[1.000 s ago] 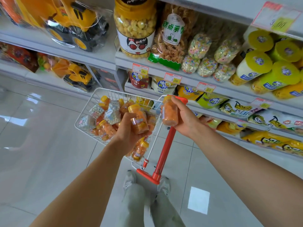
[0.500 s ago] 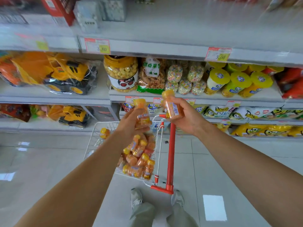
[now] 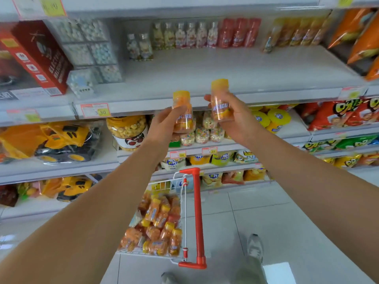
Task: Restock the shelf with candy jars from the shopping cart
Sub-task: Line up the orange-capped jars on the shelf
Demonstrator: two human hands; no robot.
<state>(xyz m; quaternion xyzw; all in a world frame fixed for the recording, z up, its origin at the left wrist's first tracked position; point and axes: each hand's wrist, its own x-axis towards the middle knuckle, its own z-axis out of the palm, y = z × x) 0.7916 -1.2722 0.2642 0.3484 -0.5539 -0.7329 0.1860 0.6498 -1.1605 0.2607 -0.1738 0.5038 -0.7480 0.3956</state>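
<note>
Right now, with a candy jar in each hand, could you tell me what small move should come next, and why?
Probably reach forward and stand both jars on the shelf. The left hand grips the left jar, the right hand the right jar, both roughly upright at the shelf's front edge, with bare board behind it.

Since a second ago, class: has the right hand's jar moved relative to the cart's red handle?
Yes, upward: the jar in the right hand was beside the red handle, now well above it.
</note>
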